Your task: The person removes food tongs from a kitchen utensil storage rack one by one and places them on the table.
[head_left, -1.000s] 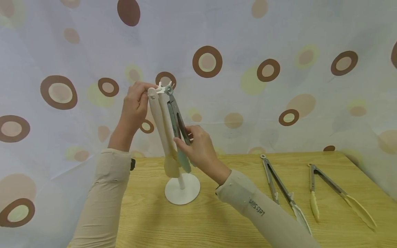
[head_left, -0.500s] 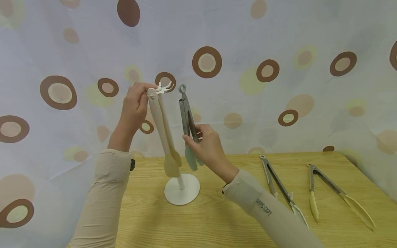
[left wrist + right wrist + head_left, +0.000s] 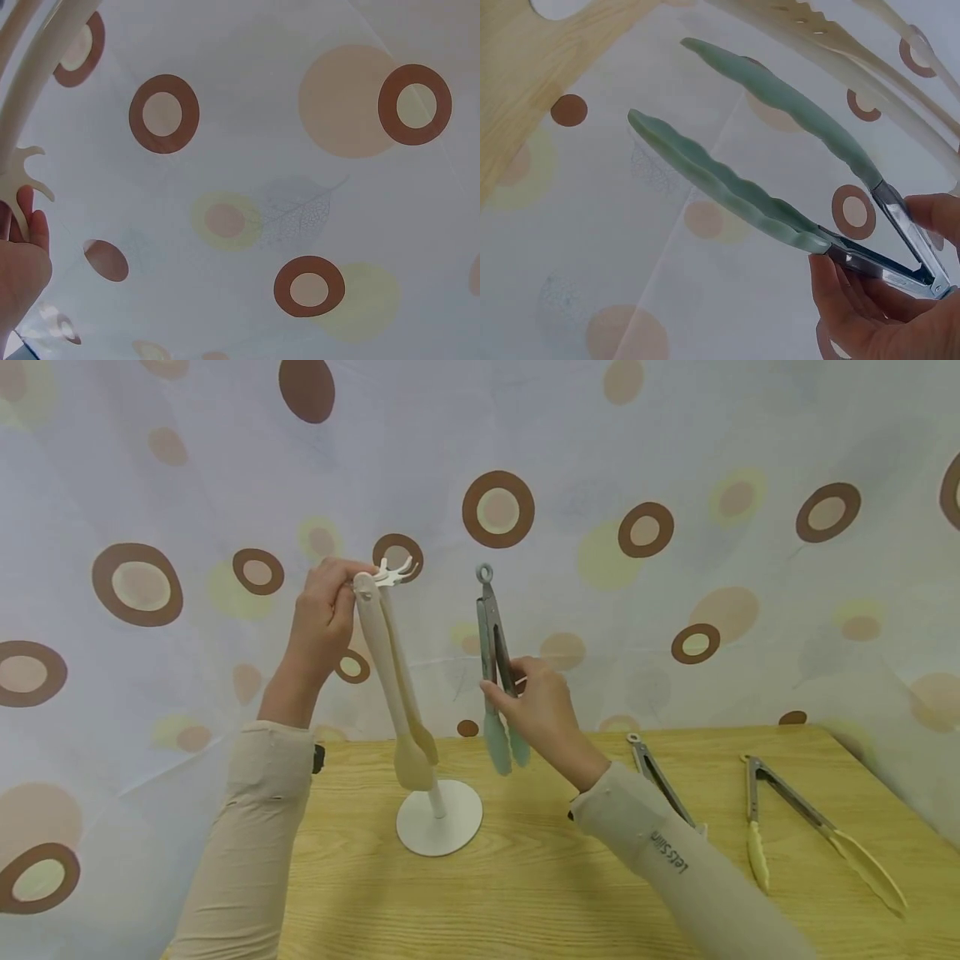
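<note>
Now the right hand (image 3: pixel 542 702) grips green tongs (image 3: pixel 487 647), clear of the stand (image 3: pixel 453 833) the left hand (image 3: pixel 313 622) pinches. Pale utensils (image 3: pixel 394 693) still hang.

"LetsSlim" print (image 3: pixel 670 852) on right sleeve (image 3: pixel 701 885)

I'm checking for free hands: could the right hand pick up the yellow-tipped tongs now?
Probably not: the right hand holds the green-tipped tongs and would likely need to release them first, though nothing covers the yellow-tipped tongs on the table.
</note>
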Motion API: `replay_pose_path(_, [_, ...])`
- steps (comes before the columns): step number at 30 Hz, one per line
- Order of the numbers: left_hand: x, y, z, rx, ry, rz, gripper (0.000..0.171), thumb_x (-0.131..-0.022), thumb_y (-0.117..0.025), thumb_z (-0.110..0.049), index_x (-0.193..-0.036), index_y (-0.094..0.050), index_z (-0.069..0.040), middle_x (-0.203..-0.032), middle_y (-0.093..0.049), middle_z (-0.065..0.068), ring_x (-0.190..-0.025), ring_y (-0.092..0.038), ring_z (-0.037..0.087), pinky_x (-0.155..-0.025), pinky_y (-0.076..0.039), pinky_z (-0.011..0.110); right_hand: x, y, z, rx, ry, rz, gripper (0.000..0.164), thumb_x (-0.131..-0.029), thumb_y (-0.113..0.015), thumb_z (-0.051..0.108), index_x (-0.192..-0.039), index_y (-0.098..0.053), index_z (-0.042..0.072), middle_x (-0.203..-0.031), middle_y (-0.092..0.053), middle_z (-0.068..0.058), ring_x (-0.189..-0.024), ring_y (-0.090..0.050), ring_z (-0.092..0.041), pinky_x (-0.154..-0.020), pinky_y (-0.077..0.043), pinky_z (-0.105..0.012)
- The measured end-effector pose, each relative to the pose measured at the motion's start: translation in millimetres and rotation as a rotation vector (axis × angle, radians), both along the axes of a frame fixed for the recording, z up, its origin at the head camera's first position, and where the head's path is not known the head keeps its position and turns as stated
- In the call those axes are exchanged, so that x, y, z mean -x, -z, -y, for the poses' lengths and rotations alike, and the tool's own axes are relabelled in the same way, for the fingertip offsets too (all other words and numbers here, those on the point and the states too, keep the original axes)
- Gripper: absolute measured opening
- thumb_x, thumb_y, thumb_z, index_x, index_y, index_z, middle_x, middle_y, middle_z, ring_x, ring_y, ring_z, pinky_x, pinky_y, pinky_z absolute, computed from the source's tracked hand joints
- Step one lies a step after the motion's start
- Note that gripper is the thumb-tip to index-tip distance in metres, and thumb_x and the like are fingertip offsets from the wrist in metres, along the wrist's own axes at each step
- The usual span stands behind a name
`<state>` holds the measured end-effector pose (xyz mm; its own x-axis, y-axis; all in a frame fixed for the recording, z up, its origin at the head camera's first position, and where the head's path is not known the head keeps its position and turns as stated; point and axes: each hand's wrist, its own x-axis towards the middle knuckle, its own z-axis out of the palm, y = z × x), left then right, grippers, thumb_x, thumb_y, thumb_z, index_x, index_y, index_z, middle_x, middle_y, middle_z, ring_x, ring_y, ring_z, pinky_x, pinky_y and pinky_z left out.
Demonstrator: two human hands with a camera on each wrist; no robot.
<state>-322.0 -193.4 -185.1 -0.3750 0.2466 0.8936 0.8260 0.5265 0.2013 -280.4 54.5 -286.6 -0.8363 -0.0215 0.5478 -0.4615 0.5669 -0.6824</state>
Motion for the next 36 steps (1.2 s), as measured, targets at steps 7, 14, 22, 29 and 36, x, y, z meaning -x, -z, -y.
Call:
replay_pose_path(7, [1.9, 0.6, 1, 0.0, -0.002, -0.007, 0.029, -0.093, -0.039, 0.004, -0.104, -0.066, 0.003, -0.104, -0.064, 0.017, -0.1, -0.052, 0.03, -0.092, -0.032, 0.037, 4.7, 5.0, -12, -0.032, 0.028, 0.053, 0.042, -0.088, -0.07, 0.029, -0.114, -0.062, -0.003, -0.096, -0.066, -0.014, -0.083, -0.065, -0.026, -0.068, -0.053, -0.036])
replay_pose_path(14, [2.1, 1.2, 0, 0.003, -0.004, -0.005, 0.029, -0.093, -0.039, 0.003, -0.104, -0.065, 0.003, -0.105, -0.063, 0.018, -0.101, -0.052, 0.031, -0.093, -0.032, 0.038, 8.5, 12.0, -23, -0.065, 0.058, 0.102, 0.044, -0.087, -0.07, 0.031, -0.111, -0.061, -0.004, -0.095, -0.067, -0.016, -0.085, -0.065, -0.027, -0.065, -0.053, -0.035])
replay_pose_path(22, [3.5, 0.6, 0, -0.004, -0.001, -0.022, 0.029, -0.093, -0.039, 0.003, -0.104, -0.066, 0.003, -0.104, -0.064, 0.018, -0.1, -0.053, 0.031, -0.093, -0.032, 0.038, 10.1, 17.8, -33, -0.089, 0.063, 0.175, 0.04, -0.088, -0.069, 0.033, -0.103, -0.061, -0.003, -0.09, -0.065, -0.015, -0.07, -0.059, -0.022, -0.058, -0.049, -0.031])
replay_pose_path(29, [4.0, 0.7, 0, -0.004, -0.009, -0.017, 0.028, -0.093, -0.039, 0.003, -0.104, -0.066, 0.003, -0.105, -0.063, 0.018, -0.1, -0.051, 0.033, -0.09, -0.034, 0.04, 11.1, 22.3, -41, -0.133, 0.086, 0.22, 0.039, -0.087, -0.069, 0.036, -0.095, -0.062, -0.002, -0.084, -0.063, -0.013, -0.065, -0.056, -0.021, -0.055, -0.046, -0.03])
replay_pose_path(36, [3.3, 1.2, -1, -0.019, -0.005, -0.012, 0.029, -0.092, -0.039, 0.005, -0.104, -0.066, 0.002, -0.105, -0.064, 0.017, -0.1, -0.051, 0.032, -0.088, -0.033, 0.039, 9.9, 27.5, -47, -0.177, 0.108, 0.276, 0.041, -0.087, -0.069, 0.037, -0.094, -0.063, -0.004, -0.087, -0.064, -0.017, -0.063, -0.058, -0.022, -0.054, -0.046, -0.031])
